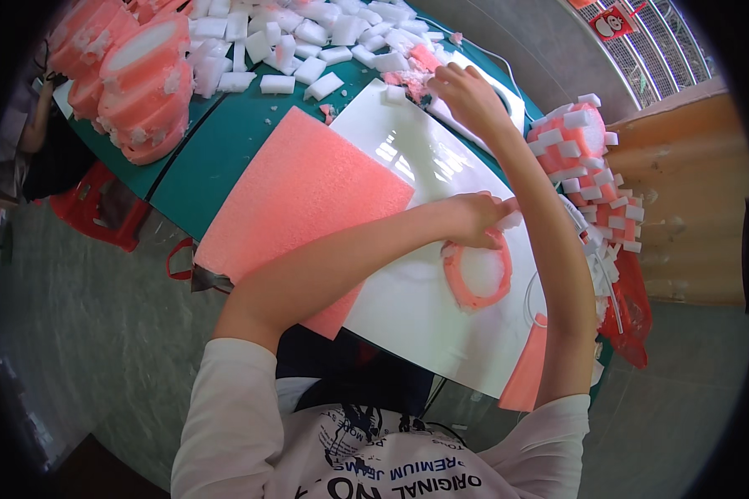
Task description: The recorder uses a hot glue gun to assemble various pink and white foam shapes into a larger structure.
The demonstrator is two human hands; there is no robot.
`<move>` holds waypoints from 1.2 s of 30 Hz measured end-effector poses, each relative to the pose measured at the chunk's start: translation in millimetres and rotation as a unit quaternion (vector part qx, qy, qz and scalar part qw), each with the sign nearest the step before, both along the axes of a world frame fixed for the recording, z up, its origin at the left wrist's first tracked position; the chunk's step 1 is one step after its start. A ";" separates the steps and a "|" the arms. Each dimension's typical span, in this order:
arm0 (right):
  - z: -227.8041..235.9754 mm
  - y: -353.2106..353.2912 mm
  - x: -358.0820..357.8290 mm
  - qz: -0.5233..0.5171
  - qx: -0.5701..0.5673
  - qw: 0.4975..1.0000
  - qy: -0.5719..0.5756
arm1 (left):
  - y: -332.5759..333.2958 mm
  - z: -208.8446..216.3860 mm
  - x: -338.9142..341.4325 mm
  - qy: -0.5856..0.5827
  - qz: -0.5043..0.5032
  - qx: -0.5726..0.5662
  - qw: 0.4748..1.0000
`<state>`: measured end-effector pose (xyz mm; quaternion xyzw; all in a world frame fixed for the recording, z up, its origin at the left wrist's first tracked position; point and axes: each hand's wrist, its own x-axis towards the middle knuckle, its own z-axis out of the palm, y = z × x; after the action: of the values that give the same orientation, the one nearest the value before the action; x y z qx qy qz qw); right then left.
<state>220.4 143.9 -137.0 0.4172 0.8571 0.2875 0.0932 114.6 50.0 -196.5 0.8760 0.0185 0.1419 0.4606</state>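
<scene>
A pink foam ring [452,275] with a pale middle is over the glossy white board [408,328]. My left hand [474,219] is closed at the ring's far rim, with one finger on the rim. A whitish piece [510,221] shows beside its fingertips. My right hand [468,94] reaches to the board's far end, fingers bent down beside pink foam scraps [425,58] and a low white slab [512,104]. Its fingertips are partly hidden, so what they pinch is unclear. Under my left forearm lies a large pink foam sheet [308,187].
Several white foam blocks [312,71] are strewn across the green table [193,179]. Stacked pink foam shapes [146,100] stand far left. At right is a pink foam piece studded with white blocks [587,158], above a red bag [632,308]. A pink strip [526,374] lies near my right forearm.
</scene>
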 end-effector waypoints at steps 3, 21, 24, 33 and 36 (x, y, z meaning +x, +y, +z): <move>20.3 -12.8 -8.3 -0.086 -0.070 0.868 0.484 | 1.8 5.0 -7.7 0.017 0.004 0.005 1.000; 77.1 -270.0 -31.5 -0.143 -0.194 0.404 0.883 | 1.0 5.6 -1.7 -0.037 -0.005 -0.001 0.999; 60.5 -307.8 -34.9 -0.179 -0.186 0.357 0.898 | 2.2 7.2 -7.5 -0.033 0.004 -0.003 0.999; 12.0 -355.4 -58.6 -0.332 -0.058 0.580 0.742 | 3.0 2.8 -7.7 -0.040 0.012 -0.011 0.999; 3.0 -352.0 -68.9 -0.271 -0.077 0.725 0.628 | 2.0 3.9 -7.8 -0.035 0.010 -0.011 0.999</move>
<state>151.5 -208.0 -133.9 0.7086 0.5890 -0.1450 -0.3606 106.8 52.0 -192.6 0.8651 0.0127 0.1774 0.4690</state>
